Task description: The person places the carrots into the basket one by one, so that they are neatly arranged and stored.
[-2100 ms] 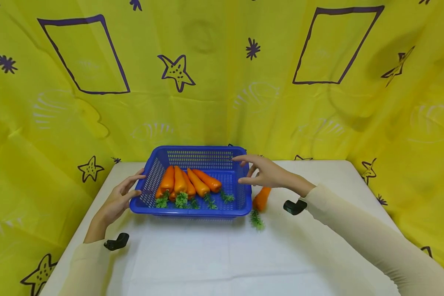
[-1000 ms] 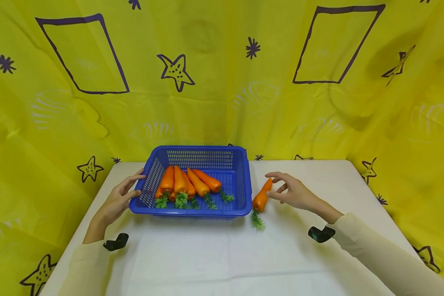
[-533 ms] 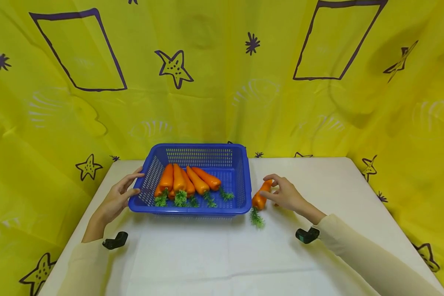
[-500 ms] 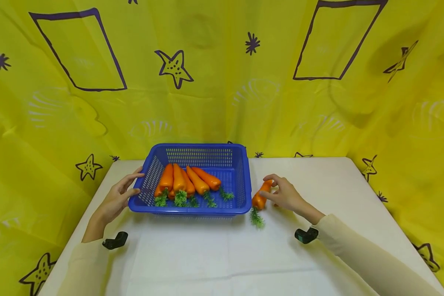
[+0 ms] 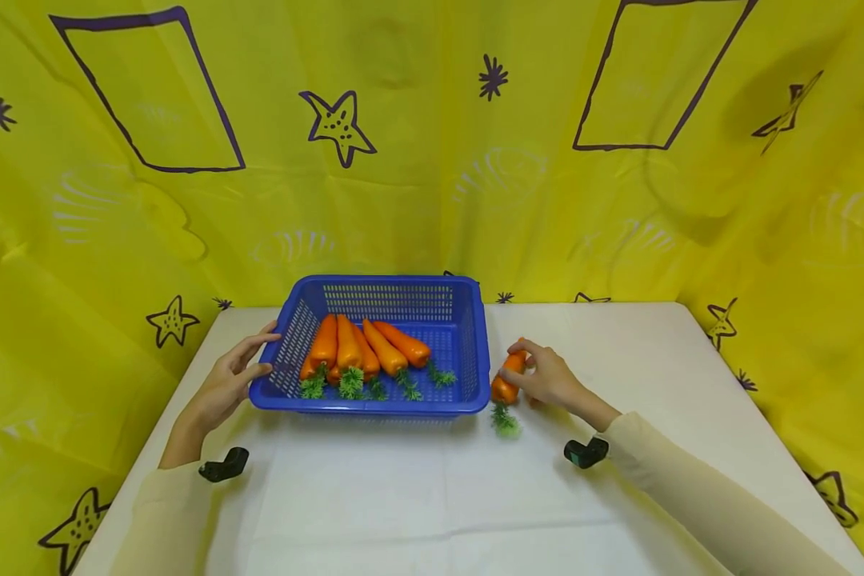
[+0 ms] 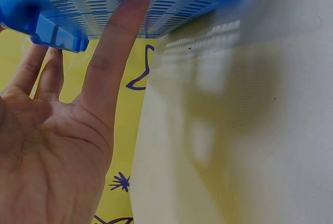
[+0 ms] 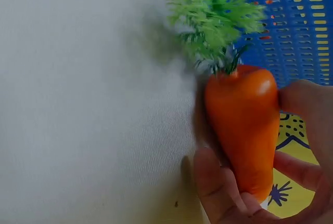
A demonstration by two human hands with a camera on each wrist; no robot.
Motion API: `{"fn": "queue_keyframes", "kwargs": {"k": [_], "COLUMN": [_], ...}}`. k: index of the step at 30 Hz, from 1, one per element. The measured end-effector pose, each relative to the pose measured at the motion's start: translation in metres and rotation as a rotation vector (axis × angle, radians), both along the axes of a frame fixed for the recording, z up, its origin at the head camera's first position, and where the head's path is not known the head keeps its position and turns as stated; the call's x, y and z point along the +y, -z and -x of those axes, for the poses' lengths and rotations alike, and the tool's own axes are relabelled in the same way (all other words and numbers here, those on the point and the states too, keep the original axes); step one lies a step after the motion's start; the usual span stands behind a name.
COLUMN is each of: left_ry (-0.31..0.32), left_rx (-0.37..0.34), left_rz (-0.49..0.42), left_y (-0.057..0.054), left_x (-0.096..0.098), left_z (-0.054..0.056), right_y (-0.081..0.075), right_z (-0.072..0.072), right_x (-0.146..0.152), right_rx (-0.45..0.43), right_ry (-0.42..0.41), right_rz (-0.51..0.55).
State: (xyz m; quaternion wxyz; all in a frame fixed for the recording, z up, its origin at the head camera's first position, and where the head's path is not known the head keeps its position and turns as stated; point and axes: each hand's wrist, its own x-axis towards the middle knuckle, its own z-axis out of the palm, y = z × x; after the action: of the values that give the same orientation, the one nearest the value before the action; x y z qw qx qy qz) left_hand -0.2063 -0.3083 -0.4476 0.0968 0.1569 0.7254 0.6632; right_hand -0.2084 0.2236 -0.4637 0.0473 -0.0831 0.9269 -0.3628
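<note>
An orange toy carrot (image 7: 244, 130) with a green leafy top is pinched in my right hand (image 5: 550, 380), thumb on one side and fingers on the other. In the head view it is just right of the blue plastic basket (image 5: 374, 406), close to the tabletop. Several more carrots (image 5: 385, 350) lie in the basket's left and middle part, leafy ends toward me. My left hand (image 5: 219, 392) touches the basket's left side with fairly straight fingers; in the left wrist view the thumb (image 6: 112, 52) lies against the perforated wall.
A white cloth covers the table (image 5: 432, 496), and the basket stands near its back edge. Behind and beside the table hangs a yellow curtain (image 5: 418, 200) with drawn stars. Each wrist carries a small black camera (image 5: 586, 453).
My right hand has come away from the basket's right side to the loose carrot and taken hold of it. The carrot has shifted slightly. My left hand stays at the basket.
</note>
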Motion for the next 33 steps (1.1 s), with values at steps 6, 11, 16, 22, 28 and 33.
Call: {"fn": "queue_keyframes", "kwargs": {"k": [6,11,16,22,28,33], "left_ry": [0.002,-0.001,-0.002,0.006,0.002,0.006], "left_rx": [-0.005,-0.005,-0.007,-0.004,-0.008,-0.006], "left_rz": [0.006,0.003,0.006,-0.020,-0.005,0.010], "left_y": [-0.001,-0.002,-0.005,-0.004,-0.004,-0.003], "left_x": [0.001,0.000,0.000,0.000,0.000,0.000], "left_z": [-0.001,0.000,0.000,-0.001,-0.001,-0.001], "right_y": [-0.002,-0.009,-0.016,-0.018,-0.015,-0.015], "right_z": [0.002,0.001,-0.001,-0.001,0.000,0.002], "right_x": [0.006,0.015,0.019,0.019,0.020,0.023], "right_rx": [0.026,-0.039,-0.071,-0.067,-0.075,-0.111], "right_ry": [-0.041,-0.016,-0.010,-0.017,-0.024,-0.033], "right_rz": [-0.082,-0.083,-0.065,-0.060,-0.054,-0.058]}}
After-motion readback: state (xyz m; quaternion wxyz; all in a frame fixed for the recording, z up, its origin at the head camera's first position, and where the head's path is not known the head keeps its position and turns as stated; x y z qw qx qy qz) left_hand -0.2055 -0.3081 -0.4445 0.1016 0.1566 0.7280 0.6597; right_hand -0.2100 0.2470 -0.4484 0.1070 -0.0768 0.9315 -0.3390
